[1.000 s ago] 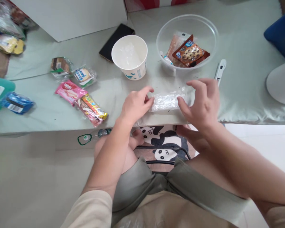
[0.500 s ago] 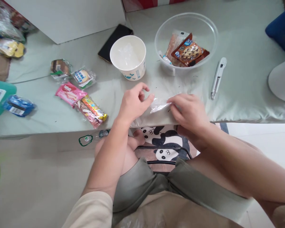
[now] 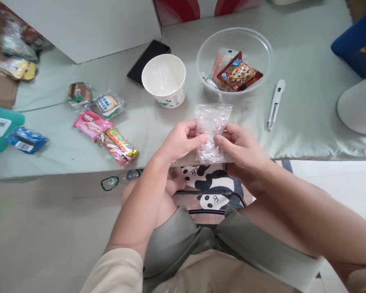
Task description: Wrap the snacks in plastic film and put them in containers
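A crinkled clear plastic bag [image 3: 212,122] is held upright between both hands, just over the front edge of the cloth-covered table. My left hand [image 3: 183,140] pinches its left side between thumb and fingers. On the opposite side, my right hand [image 3: 239,142] grips it the same way. Beyond the bag stands a white paper tub [image 3: 171,99] with crumpled clear plastic inside. A clear plastic bowl [image 3: 264,79] to its right holds several wrapped snacks, among them a brown cookie packet [image 3: 239,73]. A white utility knife [image 3: 276,103] lies right of my right hand.
Wrapped snacks lie on the left, including a pink wafer packet [image 3: 91,124], a yellow-wrapped bar [image 3: 122,142] and a blue packet [image 3: 27,139]. A black phone-like slab [image 3: 144,61] rests behind the tub. A white cylindrical container [image 3: 358,108] stands at the right edge, near a dark blue object [image 3: 356,44].
The clear bag has been lifted off the table and stands spread between my hands. My left hand, loosely curled before, now grips it too. The view has shifted slightly.
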A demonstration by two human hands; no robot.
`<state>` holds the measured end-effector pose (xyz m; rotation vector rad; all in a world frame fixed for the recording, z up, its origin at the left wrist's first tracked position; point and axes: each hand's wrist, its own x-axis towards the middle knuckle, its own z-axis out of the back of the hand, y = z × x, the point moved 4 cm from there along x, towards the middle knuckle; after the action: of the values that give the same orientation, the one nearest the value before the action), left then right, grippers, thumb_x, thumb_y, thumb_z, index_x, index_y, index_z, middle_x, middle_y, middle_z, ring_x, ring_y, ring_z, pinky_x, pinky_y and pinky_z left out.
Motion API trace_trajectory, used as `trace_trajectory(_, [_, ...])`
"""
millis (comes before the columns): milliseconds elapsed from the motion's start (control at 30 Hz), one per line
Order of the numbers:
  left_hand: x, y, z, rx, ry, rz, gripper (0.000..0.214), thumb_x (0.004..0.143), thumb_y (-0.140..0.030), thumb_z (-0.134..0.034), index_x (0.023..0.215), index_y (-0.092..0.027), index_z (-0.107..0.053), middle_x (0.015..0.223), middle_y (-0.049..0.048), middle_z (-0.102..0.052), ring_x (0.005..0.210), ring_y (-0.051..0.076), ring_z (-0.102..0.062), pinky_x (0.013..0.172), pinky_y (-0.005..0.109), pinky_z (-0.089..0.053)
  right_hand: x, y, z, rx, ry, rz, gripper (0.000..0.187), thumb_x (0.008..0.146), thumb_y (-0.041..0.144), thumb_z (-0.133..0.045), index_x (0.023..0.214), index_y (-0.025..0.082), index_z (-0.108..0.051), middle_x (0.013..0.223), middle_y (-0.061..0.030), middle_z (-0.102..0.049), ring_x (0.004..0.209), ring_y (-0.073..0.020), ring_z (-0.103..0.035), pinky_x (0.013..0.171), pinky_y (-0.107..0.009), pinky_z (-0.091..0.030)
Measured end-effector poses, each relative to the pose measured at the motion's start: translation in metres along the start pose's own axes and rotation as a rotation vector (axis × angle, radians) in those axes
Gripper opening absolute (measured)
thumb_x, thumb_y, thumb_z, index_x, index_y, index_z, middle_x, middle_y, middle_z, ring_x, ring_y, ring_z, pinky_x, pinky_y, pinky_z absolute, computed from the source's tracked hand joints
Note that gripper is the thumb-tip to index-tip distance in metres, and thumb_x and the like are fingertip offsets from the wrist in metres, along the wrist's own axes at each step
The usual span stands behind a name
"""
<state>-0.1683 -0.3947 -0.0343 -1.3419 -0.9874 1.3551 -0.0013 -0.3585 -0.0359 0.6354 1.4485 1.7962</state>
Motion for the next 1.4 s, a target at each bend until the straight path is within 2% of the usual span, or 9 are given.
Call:
trace_trajectory(233, [-0.004,-0.005,0.0,-0.099,0.035,-0.007,0.023,0.081,-0.039,-0.073,0.097,-0.026,-0.062,0.059,-0.0062,-0.058,0.044,0.01,-0.053,0.045,0.026,-0.045,0.002,-0.001,-0.004,0.416,-0.023,-0.117,0.017,0.087,0.037,-0.064,0.099,0.027,-0.057,0.07,0.0048,-0.059,0.055,-0.0118,-0.052,0.051,-0.026,-0.042])
trace_trajectory(367, [-0.004,-0.012,0.006,-0.129,0.002,-0.034,0.013,0.081,-0.034,-0.067,0.084,-0.022,-0.067,0.071,-0.0013,-0.064,0.058,0.011,-0.059,0.055,0.026,-0.05,0.006,0.001,-0.001,0.417,-0.093,-0.142,0.008,0.083,0.032,-0.059,0.081,0.025,-0.057,0.06,0.0045,-0.047,0.049,-0.0109,-0.04,0.046,-0.025,-0.032])
trace_trajectory(500, [-0.003,-0.015,0.017,-0.101,-0.074,-0.062,0.023,0.085,-0.037,-0.055,0.077,-0.019,-0.067,0.079,0.0028,-0.067,0.068,0.013,-0.06,0.062,0.027,-0.051,0.012,0.005,0.0,0.327,-0.126,-0.094,0.019,0.089,0.038,-0.051,0.081,0.023,-0.061,0.062,0.0021,-0.047,0.054,-0.0132,-0.047,0.052,-0.028,-0.041])
trace_trajectory(667, [-0.004,-0.016,0.021,0.092,-0.146,-0.081,0.015,0.076,-0.026,-0.067,0.089,-0.02,-0.061,0.082,-0.0008,-0.064,0.065,0.01,-0.055,0.061,0.024,-0.047,0.02,0.007,-0.012,0.284,-0.102,-0.042,0.032,0.081,0.037,-0.071,0.102,0.026,-0.05,0.079,0.0045,-0.056,0.062,-0.0114,-0.055,0.057,-0.026,-0.046])
trace_trajectory(800, [-0.004,-0.019,0.024,0.123,-0.116,-0.176,0.029,0.074,-0.01,-0.058,0.101,-0.021,-0.062,0.1,0.0015,-0.067,0.077,0.01,-0.061,0.069,0.022,-0.051,0.028,0.01,-0.018,0.288,-0.104,-0.029,0.048,0.079,0.034,-0.072,0.116,0.028,-0.043,0.082,0.0049,-0.059,0.068,-0.014,-0.061,0.062,-0.029,-0.053])
trace_trajectory(1033, [-0.007,-0.021,0.051,0.019,-0.311,-0.316,0.029,0.074,-0.006,-0.053,0.098,-0.022,-0.059,0.101,0.0003,-0.065,0.079,0.009,-0.065,0.067,0.02,-0.051,0.025,0.032,-0.005,-0.022,-0.408,0.043,0.019,0.073,0.027,-0.073,0.081,0.024,-0.056,0.067,0.0055,-0.055,0.056,-0.0105,-0.047,0.052,-0.025,-0.038])
trace_trajectory(1233, [-0.016,-0.015,0.084,0.074,-0.597,-0.326,0.021,0.077,-0.006,-0.053,0.089,-0.021,-0.059,0.088,0.0007,-0.06,0.073,0.011,-0.058,0.058,0.021,-0.048,0.031,0.085,-0.005,-0.36,-0.603,0.37,0.014,0.074,0.023,-0.068,0.077,0.026,-0.055,0.067,0.0041,-0.055,0.058,-0.0134,-0.049,0.055,-0.029,-0.035])
trace_trajectory(1300, [-0.017,-0.012,0.092,0.213,-0.693,-0.342,0.026,0.079,-0.009,-0.057,0.101,-0.021,-0.064,0.105,0.0056,-0.061,0.09,0.015,-0.063,0.067,0.025,-0.054,0.05,0.105,-0.011,-0.506,-0.589,0.455,0.016,0.073,0.022,-0.066,0.075,0.026,-0.051,0.067,0.0038,-0.054,0.06,-0.0141,-0.049,0.058,-0.03,-0.036])
trace_trajectory(1400, [-0.016,-0.009,0.095,0.41,-0.724,-0.354,0.037,0.085,-0.017,-0.062,0.121,-0.023,-0.065,0.134,0.0127,-0.052,0.12,0.023,-0.061,0.095,0.037,-0.057,0.096,0.125,-0.026,-0.833,-0.389,0.404,0.018,0.07,0.016,-0.062,0.076,0.026,-0.048,0.074,0.0007,-0.058,0.068,-0.0167,-0.052,0.067,-0.034,-0.04])
